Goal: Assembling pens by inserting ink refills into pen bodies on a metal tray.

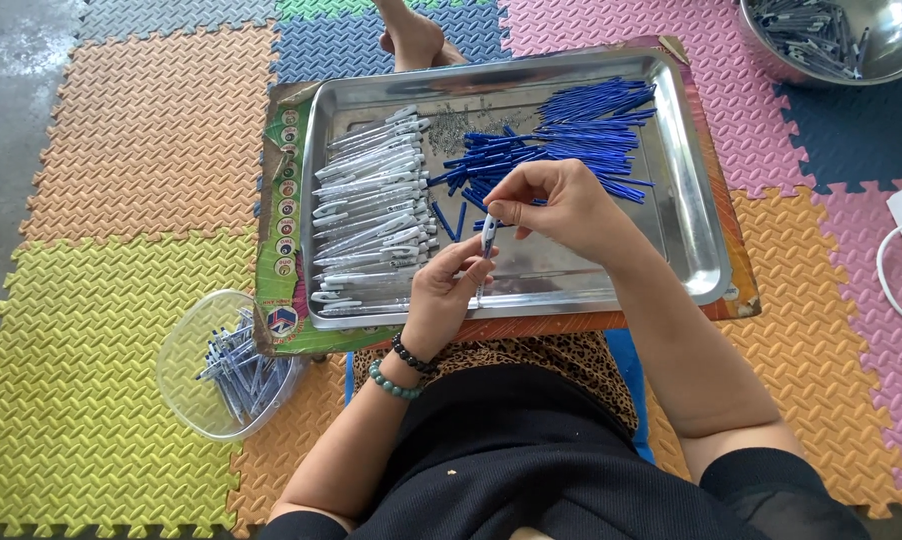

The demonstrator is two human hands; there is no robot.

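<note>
Both my hands meet over the front middle of a steel tray [691, 240]. My left hand [441, 295] grips the lower end of a clear pen barrel [488, 237] and holds it upright. My right hand [561, 205] pinches the top of that same pen barrel between thumb and fingers. A row of clear pen barrels [371, 215] lies on the left half of the tray. A heap of blue refills [571, 135] lies on the tray's far right half. Tiny metal springs [461, 115] are scattered at the tray's far edge.
The tray rests on a printed cardboard box [281, 200] over my lap. A clear plastic bowl [186, 345] with assembled pens stands on the foam floor mats at left. A steel bowl [891, 40] with pens sits top right. A white cable [901, 270] lies at right. A bare foot [411, 35] shows beyond the tray.
</note>
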